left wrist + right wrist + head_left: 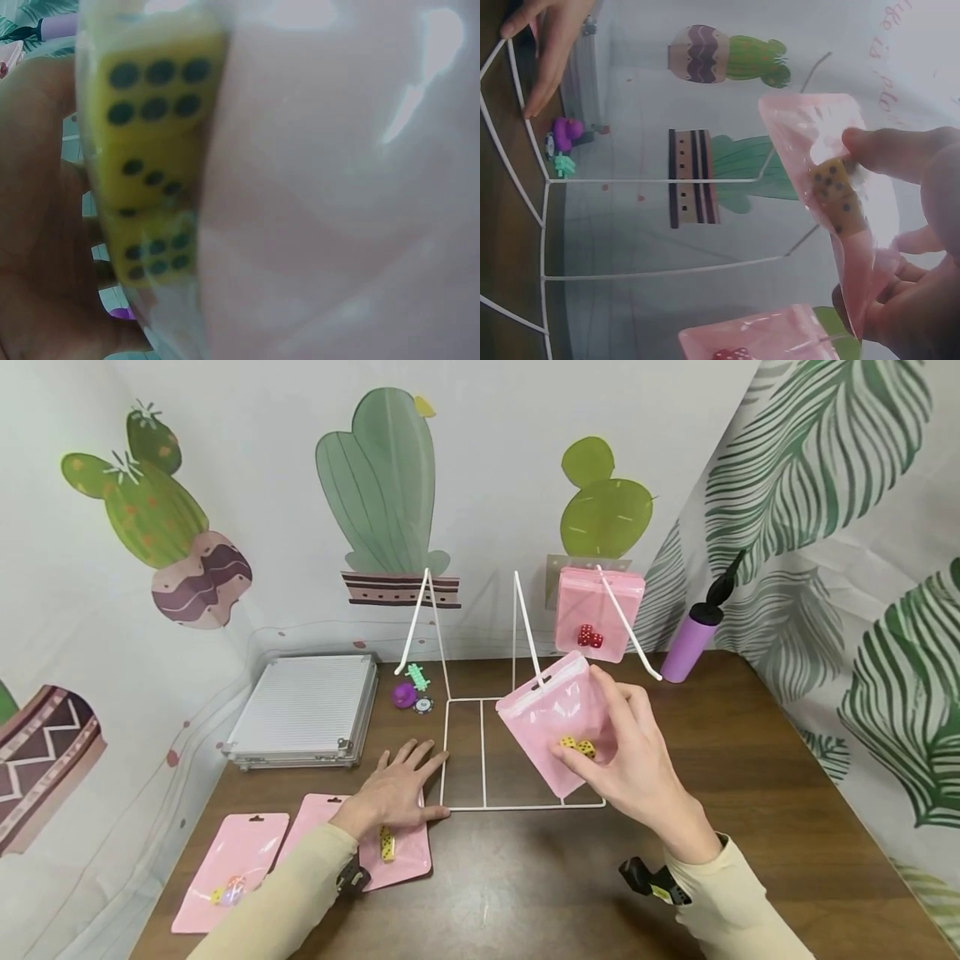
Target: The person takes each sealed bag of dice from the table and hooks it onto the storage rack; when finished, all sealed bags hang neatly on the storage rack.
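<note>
My right hand pinches a pink zip bag with yellow dice inside, thumb on the front. The bag is tilted, its hang hole at the tip of the middle prong of a white wire rack; whether the prong passes through, I cannot tell. On the rack's right prong hangs a pink bag with red dice. My left hand lies with fingers spread at the rack's left base edge. Partly under its wrist is another pink bag with yellow dice, close up in the left wrist view.
More pink bags lie at the left of the wooden table. A silver case stands behind them. Beside the rack are a purple toy, a green toy and a chip. A purple pump stands back right.
</note>
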Available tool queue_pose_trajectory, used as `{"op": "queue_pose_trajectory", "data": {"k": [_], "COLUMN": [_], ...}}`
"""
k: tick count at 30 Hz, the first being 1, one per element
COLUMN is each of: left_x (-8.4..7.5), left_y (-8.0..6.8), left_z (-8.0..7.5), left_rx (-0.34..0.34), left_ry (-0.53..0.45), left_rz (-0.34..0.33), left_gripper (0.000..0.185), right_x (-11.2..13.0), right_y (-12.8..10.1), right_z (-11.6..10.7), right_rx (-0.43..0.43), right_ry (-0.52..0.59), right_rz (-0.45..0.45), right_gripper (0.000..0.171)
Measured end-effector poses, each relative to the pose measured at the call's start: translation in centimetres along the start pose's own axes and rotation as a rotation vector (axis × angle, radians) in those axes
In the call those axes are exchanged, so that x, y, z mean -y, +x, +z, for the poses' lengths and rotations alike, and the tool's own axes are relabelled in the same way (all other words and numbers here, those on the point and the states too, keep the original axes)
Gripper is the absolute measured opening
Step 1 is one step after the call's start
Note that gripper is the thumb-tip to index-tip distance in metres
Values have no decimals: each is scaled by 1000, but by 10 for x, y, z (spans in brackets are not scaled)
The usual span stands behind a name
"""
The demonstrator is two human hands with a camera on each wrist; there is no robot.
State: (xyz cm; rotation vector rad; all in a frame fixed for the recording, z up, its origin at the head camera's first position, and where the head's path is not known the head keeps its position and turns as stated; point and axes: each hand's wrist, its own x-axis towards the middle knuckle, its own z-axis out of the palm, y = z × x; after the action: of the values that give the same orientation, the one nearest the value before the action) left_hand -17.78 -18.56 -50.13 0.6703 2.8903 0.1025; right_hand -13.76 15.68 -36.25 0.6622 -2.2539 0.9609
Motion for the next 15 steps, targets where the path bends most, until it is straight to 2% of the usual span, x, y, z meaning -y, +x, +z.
{"op": "queue_pose_trajectory", "data": {"k": [4, 9, 15], "left_x": [0, 1, 0], "left_y": [0, 1, 1], "left_z": [-1, -1, 1], "left_rx": [2, -8, -28], "left_ry": [8, 11, 0], "left_rz": [-2, 9, 15], "left_gripper": [97, 97, 96], "right_x": [-3, -8, -21], "right_y": [1, 4, 21], "right_z": [11, 26, 51], "right_rx": [-33, -123, -222], "right_ry": [-14, -11, 7], "right_rz": [22, -9, -28], "right_gripper": [104, 101, 94]}}
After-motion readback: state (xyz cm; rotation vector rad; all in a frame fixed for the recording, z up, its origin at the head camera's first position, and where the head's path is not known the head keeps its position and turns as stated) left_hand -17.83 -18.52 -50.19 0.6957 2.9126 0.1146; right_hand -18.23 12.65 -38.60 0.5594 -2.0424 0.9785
